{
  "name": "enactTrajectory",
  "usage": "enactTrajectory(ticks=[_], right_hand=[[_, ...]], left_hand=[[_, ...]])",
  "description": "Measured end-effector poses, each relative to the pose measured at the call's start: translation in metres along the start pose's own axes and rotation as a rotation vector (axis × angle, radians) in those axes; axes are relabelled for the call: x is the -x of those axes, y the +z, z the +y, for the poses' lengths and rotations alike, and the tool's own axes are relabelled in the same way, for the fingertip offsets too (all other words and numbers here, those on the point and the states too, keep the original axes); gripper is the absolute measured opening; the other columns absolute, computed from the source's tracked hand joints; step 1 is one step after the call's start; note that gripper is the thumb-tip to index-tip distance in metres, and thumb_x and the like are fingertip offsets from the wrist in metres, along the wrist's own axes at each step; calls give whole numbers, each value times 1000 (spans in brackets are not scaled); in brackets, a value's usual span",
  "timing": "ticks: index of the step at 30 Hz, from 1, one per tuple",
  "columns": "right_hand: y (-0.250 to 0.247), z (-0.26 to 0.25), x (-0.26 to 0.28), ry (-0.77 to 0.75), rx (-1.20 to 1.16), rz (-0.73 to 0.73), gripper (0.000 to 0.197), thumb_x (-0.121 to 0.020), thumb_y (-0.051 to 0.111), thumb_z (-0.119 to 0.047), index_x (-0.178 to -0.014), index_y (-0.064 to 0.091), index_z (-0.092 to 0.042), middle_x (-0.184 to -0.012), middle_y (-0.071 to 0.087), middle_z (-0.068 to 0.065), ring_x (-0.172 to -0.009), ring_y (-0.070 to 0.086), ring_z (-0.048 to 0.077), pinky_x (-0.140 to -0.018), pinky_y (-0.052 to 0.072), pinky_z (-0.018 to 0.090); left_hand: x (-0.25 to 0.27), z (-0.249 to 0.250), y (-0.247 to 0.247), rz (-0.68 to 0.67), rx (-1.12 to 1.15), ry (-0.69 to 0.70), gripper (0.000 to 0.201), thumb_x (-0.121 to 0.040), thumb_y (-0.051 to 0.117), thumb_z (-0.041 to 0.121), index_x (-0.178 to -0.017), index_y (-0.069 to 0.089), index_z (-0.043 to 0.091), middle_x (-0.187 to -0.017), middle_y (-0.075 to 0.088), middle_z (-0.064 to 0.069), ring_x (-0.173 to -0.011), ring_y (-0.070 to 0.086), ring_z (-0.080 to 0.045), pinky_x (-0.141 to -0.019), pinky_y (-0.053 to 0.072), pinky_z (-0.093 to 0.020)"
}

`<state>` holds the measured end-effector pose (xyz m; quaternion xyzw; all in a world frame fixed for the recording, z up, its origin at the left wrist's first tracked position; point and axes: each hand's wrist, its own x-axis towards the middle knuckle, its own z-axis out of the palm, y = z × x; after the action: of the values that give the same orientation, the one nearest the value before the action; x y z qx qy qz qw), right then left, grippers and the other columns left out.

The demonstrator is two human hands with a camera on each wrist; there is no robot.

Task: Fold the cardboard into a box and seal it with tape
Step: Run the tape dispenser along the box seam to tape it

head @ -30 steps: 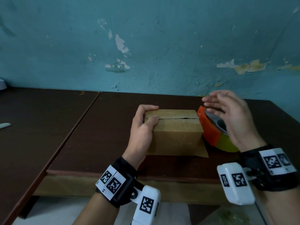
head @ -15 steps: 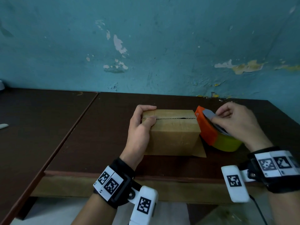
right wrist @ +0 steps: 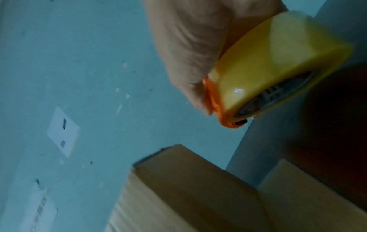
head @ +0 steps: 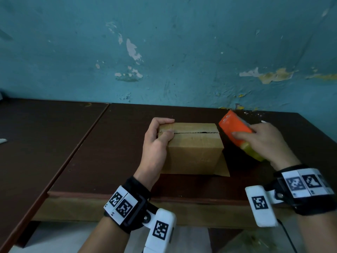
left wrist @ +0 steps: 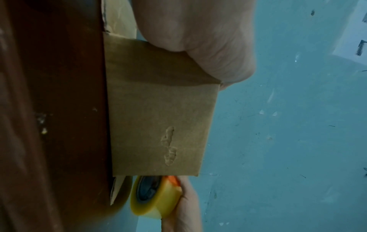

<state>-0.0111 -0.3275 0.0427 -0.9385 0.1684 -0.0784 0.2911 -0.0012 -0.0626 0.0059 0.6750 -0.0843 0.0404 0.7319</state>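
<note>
The cardboard box (head: pixel 191 148) stood folded on the tabletop (head: pixel 109 152), its top seam running left to right and not yet taped, while the left hand (head: pixel 156 143) curled its grip over the seam's left end. Just to the right of the box, the right hand (head: pixel 264 141) wrapped its grip around the tape dispenser (head: pixel 237 132), lifted clear of the tabletop. That hand was the nearer to the seam's free right end, so the strip would likely run along the seam toward the left grip.

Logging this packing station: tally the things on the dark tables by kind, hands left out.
Cardboard box: 1
Tape dispenser with its yellow roll, held in the right hand: 1
Small white thing at the left edge, kind unclear: 1
Total: 3
</note>
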Motion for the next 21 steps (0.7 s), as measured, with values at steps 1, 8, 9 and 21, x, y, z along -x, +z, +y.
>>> enactTrajectory(ticks=[1, 8, 9, 21], right_hand=[[-2, 1, 1, -6, -144, 40, 43, -90, 73, -42, -84, 73, 1, -85, 70, 26, -78, 66, 41, -72, 49, 43], [-1, -13, 11, -55, -475, 51, 38, -98, 65, -32, -97, 71, 5, -98, 70, 33, -80, 68, 42, -65, 46, 33], [-2, -18, 12, -65, -504, 65, 33, -98, 65, -33, -94, 72, -1, -97, 71, 29, -77, 69, 37, -62, 48, 31], [-21, -52, 4, -285, -759, 125, 32, -95, 67, -38, -93, 74, -6, -85, 74, 9, -68, 72, 11, -62, 55, 17]], left_hand=[[0, 0, 0, 1, 1, -1, 24, -102, 53, 11, -119, 64, 25, -118, 59, 5, -100, 56, -11, -76, 43, -28], [1, 1, 0, -5, 9, -7, 24, -101, 54, 9, -118, 64, 24, -118, 59, 4, -100, 56, -12, -74, 43, -27], [1, 2, 0, -8, 13, -6, 24, -101, 54, 9, -118, 64, 23, -118, 59, 4, -100, 56, -12, -73, 43, -26], [0, 2, -1, -19, 9, -1, 23, -100, 55, 9, -118, 64, 21, -117, 59, 3, -100, 56, -11, -73, 43, -25]])
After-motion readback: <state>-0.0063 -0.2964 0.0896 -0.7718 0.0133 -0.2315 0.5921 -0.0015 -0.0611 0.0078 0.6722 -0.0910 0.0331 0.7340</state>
